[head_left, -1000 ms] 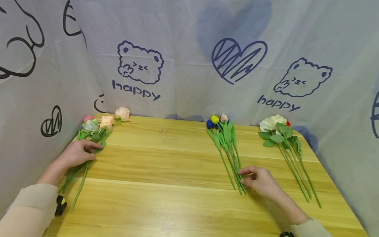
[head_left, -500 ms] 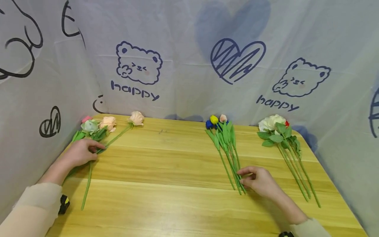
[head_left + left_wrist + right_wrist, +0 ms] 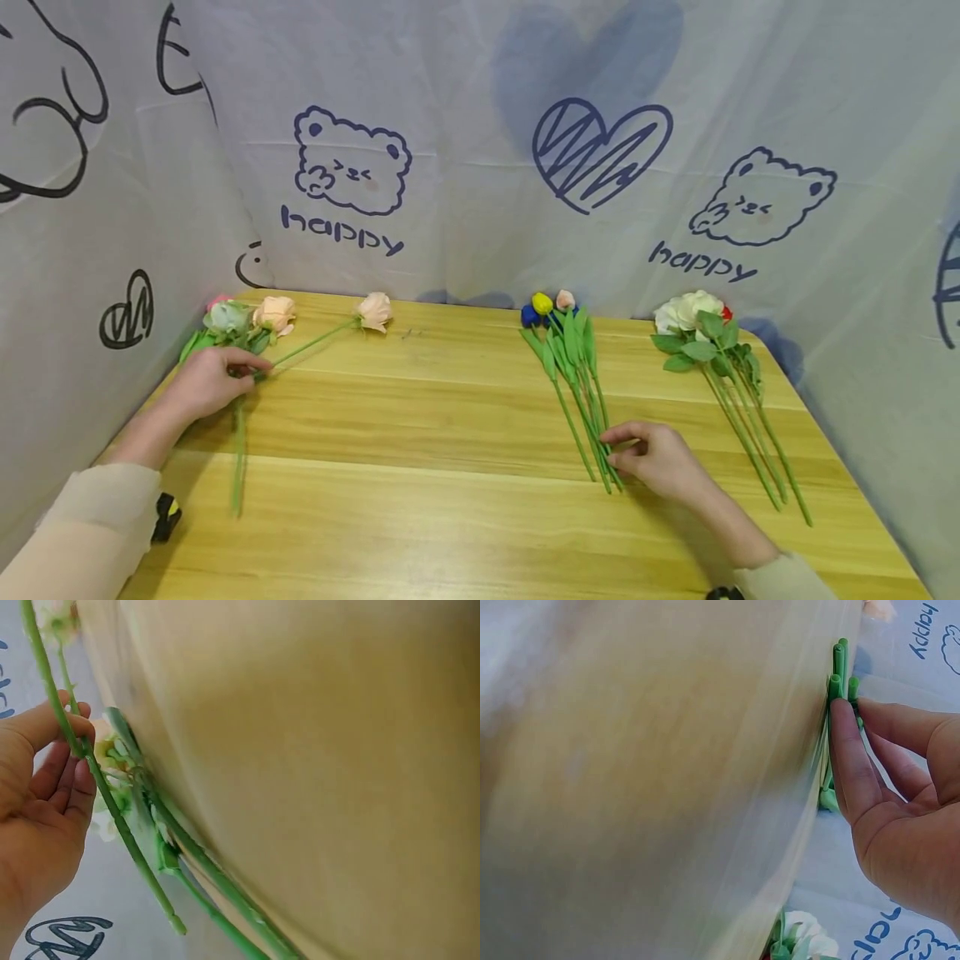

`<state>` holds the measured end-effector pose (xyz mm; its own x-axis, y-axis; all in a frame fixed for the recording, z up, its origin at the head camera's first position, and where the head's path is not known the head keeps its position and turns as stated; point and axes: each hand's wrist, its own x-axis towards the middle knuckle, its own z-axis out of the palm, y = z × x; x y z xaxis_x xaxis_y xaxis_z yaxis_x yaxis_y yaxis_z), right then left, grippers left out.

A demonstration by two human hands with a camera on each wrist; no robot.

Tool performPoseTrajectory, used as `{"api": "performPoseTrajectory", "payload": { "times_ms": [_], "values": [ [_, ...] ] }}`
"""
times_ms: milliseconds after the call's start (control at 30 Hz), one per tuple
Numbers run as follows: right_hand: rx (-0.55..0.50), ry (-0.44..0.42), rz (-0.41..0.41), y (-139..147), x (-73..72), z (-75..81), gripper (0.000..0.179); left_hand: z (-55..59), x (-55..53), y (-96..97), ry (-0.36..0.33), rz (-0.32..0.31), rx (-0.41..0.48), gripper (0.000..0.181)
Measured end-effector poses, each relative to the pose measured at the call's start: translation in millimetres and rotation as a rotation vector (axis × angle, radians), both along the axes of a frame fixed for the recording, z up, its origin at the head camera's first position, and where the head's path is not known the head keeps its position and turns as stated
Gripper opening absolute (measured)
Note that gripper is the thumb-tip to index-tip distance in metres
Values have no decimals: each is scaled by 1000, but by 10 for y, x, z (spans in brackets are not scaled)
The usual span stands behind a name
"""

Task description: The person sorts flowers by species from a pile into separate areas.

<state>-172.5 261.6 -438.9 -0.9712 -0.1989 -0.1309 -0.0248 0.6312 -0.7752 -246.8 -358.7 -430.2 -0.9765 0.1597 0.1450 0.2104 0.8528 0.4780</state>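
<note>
At the left of the table, the left hand (image 3: 206, 383) pinches the green stem of an artificial peach rose (image 3: 373, 312), whose bloom points to the back right. The left wrist view shows a stem (image 3: 127, 840) passing between thumb and fingers. Beneath that hand lie other artificial flowers, among them a second peach rose (image 3: 275, 314) and a pale green bloom (image 3: 227, 317); their stems are partly hidden. Right of centre, the right hand (image 3: 663, 462) holds thumb and forefinger on the lower stems of a bunch of artificial tulips (image 3: 573, 342), lying flat. Its fingers pinch a stem end (image 3: 853, 687).
A bunch of white roses (image 3: 690, 312) with a red bloom (image 3: 727, 313) lies on the right of the wooden table (image 3: 420, 433). Printed cloth (image 3: 465, 208) encloses the back and sides.
The left hand has drawn the peach rose rightward, away from the other blooms, with its stem swinging along. The right hand and the tulips have stayed put.
</note>
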Motion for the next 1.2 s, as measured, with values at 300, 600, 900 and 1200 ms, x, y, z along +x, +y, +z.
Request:
{"api": "performPoseTrajectory", "payload": {
  "times_ms": [300,600,900,1200],
  "values": [
    [1,-5,-11,-3,0,-11,26,62,6,57,48,-9,19,28],
    [-2,-8,-17,0,14,-7,26,76,26,139,97,9,29,28],
    [-5,-4,-14,2,12,-11,26,148,9,242,157,28,32,29],
    [-7,-11,-14,2,23,-4,27,209,16,317,319,-23,-12,27]
  ]
}}
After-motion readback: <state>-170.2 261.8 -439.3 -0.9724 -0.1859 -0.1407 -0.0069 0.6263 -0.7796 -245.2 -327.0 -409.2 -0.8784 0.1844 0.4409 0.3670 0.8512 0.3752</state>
